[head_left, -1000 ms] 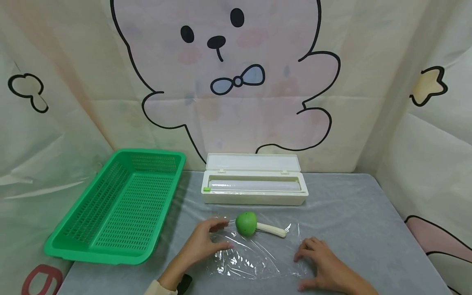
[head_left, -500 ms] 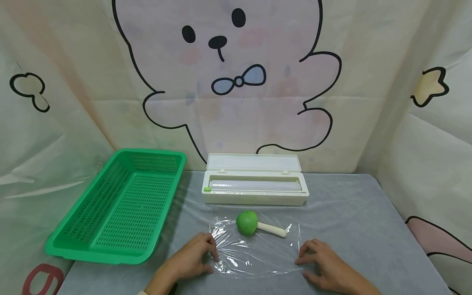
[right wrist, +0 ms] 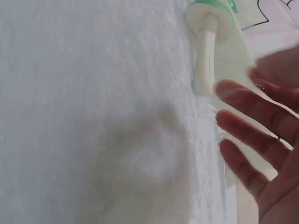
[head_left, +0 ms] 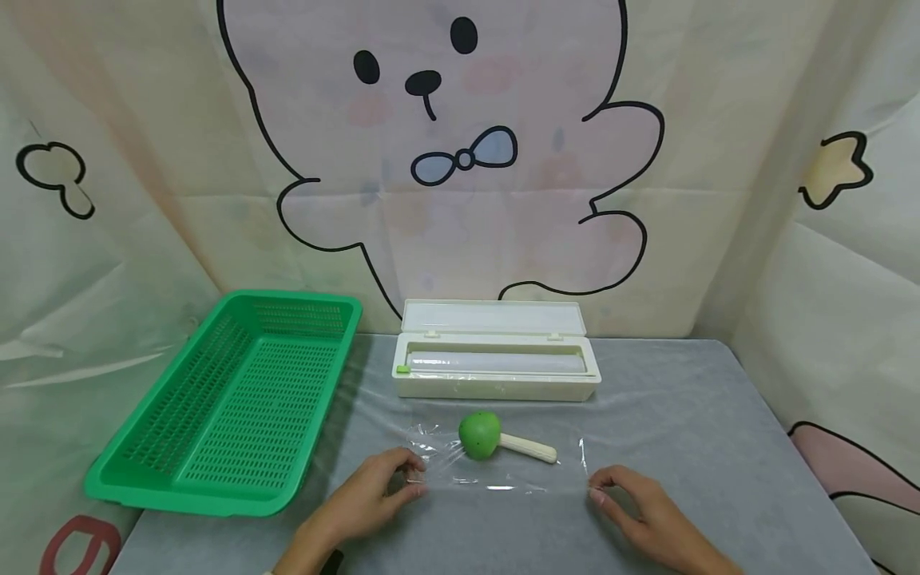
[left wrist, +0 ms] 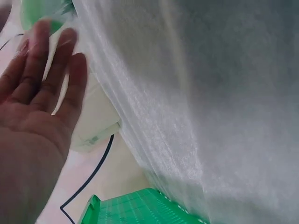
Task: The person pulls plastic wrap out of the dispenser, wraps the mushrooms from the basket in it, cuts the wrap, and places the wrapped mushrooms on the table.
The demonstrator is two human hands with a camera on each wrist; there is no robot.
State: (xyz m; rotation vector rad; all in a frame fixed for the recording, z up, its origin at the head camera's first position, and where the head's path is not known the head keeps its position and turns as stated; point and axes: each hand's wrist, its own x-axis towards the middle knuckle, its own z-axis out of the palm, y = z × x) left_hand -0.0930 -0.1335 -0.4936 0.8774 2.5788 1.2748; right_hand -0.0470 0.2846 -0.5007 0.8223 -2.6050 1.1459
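Film: thin, limp, clingy sheet on counter, under toy mushroom. Tears and self-sticks easily; best held at near corners. Left hand and right hand each pinch one.

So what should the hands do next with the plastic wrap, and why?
Probably fold the lifted near edge of the plastic wrap over the green toy. The left hand and right hand pinch its corners, and the toy lies uncovered on it.

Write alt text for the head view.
Two hands, left hand and right hand, pinch the near edge of a clear plastic sheet under a green toy mushroom, on a grey table.
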